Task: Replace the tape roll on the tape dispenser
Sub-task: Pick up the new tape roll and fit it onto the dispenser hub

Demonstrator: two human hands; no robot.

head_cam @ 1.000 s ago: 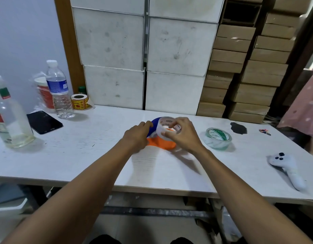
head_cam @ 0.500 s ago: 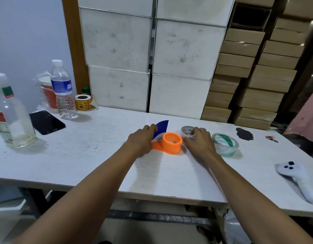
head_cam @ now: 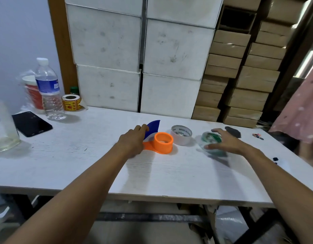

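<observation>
The orange tape dispenser [head_cam: 162, 143] lies flat mid-table with its round hub bare and pointing up; a blue blade part [head_cam: 153, 128] sticks out behind it. My left hand [head_cam: 133, 140] grips the dispenser's handle end. A nearly spent roll with a white core [head_cam: 181, 135] sits just right of the hub. Farther right, my right hand [head_cam: 222, 141] closes around a clear tape roll with a green core [head_cam: 211, 142]; this roll is blurred and seems tilted at the table surface.
The white table [head_cam: 81, 164] carries a water bottle [head_cam: 49, 90], a yellow label roll [head_cam: 71, 102], a black phone [head_cam: 31, 123] and a large clear bottle [head_cam: 2, 131] at the left. A black object [head_cam: 233, 132] lies behind my right hand. Stacked boxes [head_cam: 171, 50] stand behind.
My right hand lifted the nearly spent roll off the hub, set it down beside the dispenser, then moved right onto the green-core roll. My left hand stayed on the dispenser.
</observation>
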